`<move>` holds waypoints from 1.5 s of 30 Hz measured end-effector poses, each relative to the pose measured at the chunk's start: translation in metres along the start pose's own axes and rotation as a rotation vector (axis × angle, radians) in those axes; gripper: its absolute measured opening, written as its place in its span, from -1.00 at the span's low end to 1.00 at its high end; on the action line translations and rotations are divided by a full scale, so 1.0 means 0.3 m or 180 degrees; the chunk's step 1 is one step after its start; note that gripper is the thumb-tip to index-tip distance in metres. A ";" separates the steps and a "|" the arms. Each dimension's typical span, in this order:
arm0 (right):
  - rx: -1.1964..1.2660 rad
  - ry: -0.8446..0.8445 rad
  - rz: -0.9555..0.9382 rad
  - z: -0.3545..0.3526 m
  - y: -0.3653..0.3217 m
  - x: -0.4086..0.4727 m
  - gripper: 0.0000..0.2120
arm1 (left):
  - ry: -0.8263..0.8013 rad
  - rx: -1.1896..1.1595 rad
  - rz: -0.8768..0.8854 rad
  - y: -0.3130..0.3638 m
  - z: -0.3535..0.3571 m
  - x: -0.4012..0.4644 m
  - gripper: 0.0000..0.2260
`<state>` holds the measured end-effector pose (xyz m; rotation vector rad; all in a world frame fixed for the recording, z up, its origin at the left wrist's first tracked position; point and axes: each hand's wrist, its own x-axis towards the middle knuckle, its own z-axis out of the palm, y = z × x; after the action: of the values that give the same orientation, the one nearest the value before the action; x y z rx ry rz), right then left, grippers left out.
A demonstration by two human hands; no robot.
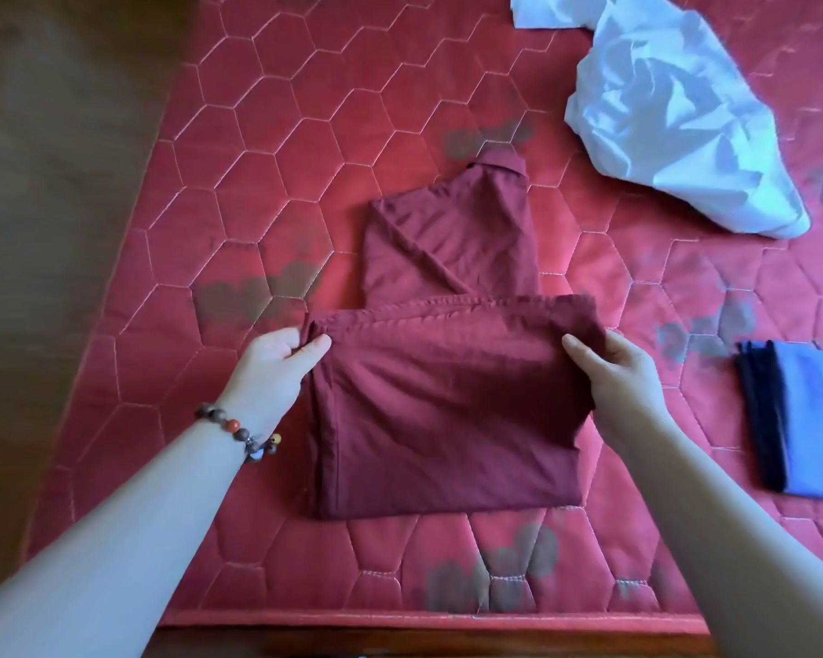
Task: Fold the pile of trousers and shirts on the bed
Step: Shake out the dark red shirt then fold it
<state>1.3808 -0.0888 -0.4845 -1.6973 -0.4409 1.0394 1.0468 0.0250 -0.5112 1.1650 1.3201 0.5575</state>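
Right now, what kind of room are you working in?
Probably a bedroom: a bare red quilted mattress, a maroon garment held mid-fold by both hands, and a crumpled white garment waiting.

Maroon garment (447,401), red hexagon-quilted mattress (305,135) (grey blotches), crumpled white cloth (675,116), blue folded garment (813,420)

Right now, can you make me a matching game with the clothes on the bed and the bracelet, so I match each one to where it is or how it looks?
Things:
1. maroon garment
2. white garment
3. blue garment
4. beaded bracelet

Descriptions:
A. crumpled, far right part of the bed
B. on the left wrist
C. held at both sides by the left hand and right hand
D. folded flat at the right edge of the view

Pairs: 1-C, 2-A, 3-D, 4-B
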 end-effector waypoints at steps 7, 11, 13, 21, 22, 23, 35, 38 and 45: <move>-0.0661 0.0133 -0.0052 0.115 -0.098 0.314 -0.97 | 0.0366 0.0350 -0.0039 0.106 0.029 0.302 -0.89; -0.1526 0.0003 0.0282 0.169 -0.029 0.482 -0.77 | 0.0846 0.1389 -0.0033 0.079 0.082 0.428 -0.65; -0.1447 -0.0013 0.0289 0.191 -0.027 0.539 -0.74 | 0.0975 0.1582 0.0110 0.088 0.101 0.455 -0.70; -0.0761 -0.0044 0.0211 0.203 -0.107 0.629 -0.92 | 0.0791 0.1367 0.0448 0.192 0.063 0.506 -0.88; -0.0714 -0.0037 0.0167 0.202 -0.125 0.638 -0.92 | 0.0736 0.1330 0.0499 0.220 0.063 0.517 -0.87; -0.0690 -0.0011 0.0106 0.204 -0.145 0.649 -0.91 | 0.0712 0.1314 0.0556 0.249 0.065 0.532 -0.87; -0.1182 0.0103 -0.0510 0.290 -0.273 0.916 -0.95 | 0.1083 0.1626 0.0700 0.367 0.117 0.803 -0.92; -0.2428 0.0615 -0.0824 0.322 -0.250 0.925 -0.67 | 0.1432 0.2238 0.0799 0.349 0.146 0.814 -0.82; -0.3820 -0.0284 -0.3114 0.484 -0.118 0.746 -0.59 | 0.0265 0.3711 0.1902 0.243 0.407 0.706 -0.59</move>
<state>1.3944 0.1697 -0.5580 -1.9597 -1.9870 0.0211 1.2305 0.1950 -0.5604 2.5611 1.3640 0.2011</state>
